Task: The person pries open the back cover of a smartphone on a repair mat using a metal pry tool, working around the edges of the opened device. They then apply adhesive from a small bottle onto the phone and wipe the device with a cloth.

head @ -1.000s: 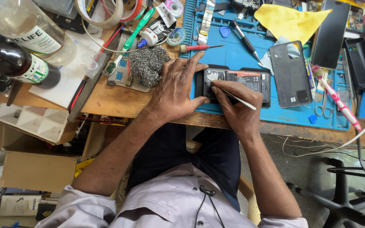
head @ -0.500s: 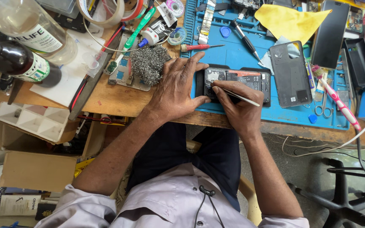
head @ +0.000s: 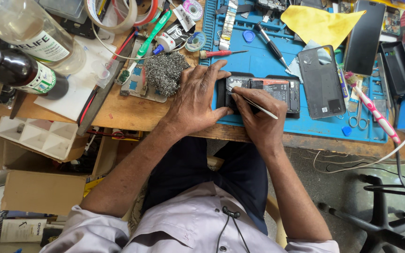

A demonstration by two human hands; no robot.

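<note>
My right hand (head: 258,122) pinches thin tweezers (head: 255,104) over an opened phone (head: 269,91) on the blue mat (head: 268,61) at the table's near edge. My left hand (head: 198,96) lies spread, pressing the phone's left end. Farther left sits steel wool (head: 165,71).

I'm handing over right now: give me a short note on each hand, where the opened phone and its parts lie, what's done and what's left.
Left hand: flat, pinning the opened black phone on the blue work mat.
Right hand: gripping thin metal tweezers, tip inside the phone's left end.
Done: dark grey back cover is off, lying to the right on the mat.
Left: internals remain exposed; cover not refitted. Red-handled screwdriver lies above the phone.
</note>
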